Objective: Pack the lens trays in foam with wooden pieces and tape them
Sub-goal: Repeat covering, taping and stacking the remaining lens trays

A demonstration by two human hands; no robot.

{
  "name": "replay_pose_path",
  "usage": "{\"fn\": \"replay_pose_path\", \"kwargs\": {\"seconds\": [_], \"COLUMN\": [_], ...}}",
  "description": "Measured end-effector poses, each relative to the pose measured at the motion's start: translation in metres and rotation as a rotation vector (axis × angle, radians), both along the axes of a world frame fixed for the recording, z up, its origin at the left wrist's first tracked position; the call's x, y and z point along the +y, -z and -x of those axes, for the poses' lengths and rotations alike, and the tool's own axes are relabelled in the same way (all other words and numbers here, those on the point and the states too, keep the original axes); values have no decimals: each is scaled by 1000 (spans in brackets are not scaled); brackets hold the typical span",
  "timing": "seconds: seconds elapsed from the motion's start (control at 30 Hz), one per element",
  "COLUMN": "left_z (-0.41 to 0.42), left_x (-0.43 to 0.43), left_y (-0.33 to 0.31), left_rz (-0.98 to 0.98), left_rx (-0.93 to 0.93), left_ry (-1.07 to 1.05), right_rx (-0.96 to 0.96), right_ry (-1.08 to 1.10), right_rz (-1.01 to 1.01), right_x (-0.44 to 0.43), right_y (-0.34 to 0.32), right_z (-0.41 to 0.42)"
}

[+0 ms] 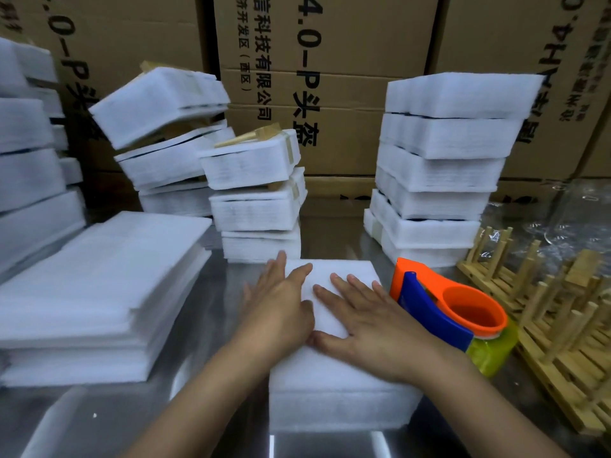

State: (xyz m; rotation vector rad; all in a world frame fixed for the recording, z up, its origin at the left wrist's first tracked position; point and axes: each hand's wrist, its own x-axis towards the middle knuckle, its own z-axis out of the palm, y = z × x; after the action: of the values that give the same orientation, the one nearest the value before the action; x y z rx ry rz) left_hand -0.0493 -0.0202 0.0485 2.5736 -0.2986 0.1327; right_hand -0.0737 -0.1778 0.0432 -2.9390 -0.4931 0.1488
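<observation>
Nearest, on the shiny steel table [211, 328]: a blocky bundle [334, 388] of soft white foam, contents hidden. Laid flat on its top, left hand [277, 305] and right hand [367, 322], fingers straight, gripping nothing. Just right of the bundle, an orange-and-blue plastic tape dispenser [453, 312], then pale wooden peg racks [549, 325]. Left of the bundle, flat foam sheets [99, 292], bare steel between. Behind the bundle, taped foam packs [439, 166] in leaning stacks; farther, brown cartons [347, 61] printed "4.0-P".

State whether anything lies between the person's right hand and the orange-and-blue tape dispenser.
Nothing visible does. The right hand lies flat on the foam bundle, and the tape dispenser stands just to its right, beside the bundle. The wooden racks lie beyond the dispenser, out of the way.
</observation>
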Motion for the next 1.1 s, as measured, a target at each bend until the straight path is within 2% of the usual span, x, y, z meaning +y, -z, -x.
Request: {"fn": "replay_pose_path", "kwargs": {"seconds": [0.07,0.13,0.33,0.53,0.6,0.7,0.77,0.83,0.87,0.97,1.03,1.1], "left_z": [-3,-8,-19,-20,-20,-20,-22,-22,-22,-22,-21,-21], "left_x": [-14,-27,-33,-35,-35,-35,-34,-34,-34,-34,-34,-34], "left_y": [-4,-2,12,15,17,20,20,20,20,19,19,19], "left_rz": [-56,-84,-31,-175,-223,-297,-320,-331,-333,-324,-320,-326], "left_rx": [-36,8,116,127,95,62,57,56,53,46,45,40], "left_ry": [113,195,217,238,235,228,227,229,230,231,231,231], "right_rx": [-19,-35,-55,137,51,-257,-518,-661,-632,-315,-190,-186], "right_ry": [-14,-30,-102,-140,-30,244,416,582,670,904,976,998], "right_rz": [-5,-25,-142,-559,-640,-661,-610,-427,-306,37,129,158], "right_x": [0,0,-2,-32,-39,-52,-63,-81,-91,-113,-124,-131], "right_y": [0,-1,0,-11,-16,-25,-36,-46,-49,-52,-49,-45], "right_z": [0,1,0,-8,-5,2,9,12,12,11,10,8]}}
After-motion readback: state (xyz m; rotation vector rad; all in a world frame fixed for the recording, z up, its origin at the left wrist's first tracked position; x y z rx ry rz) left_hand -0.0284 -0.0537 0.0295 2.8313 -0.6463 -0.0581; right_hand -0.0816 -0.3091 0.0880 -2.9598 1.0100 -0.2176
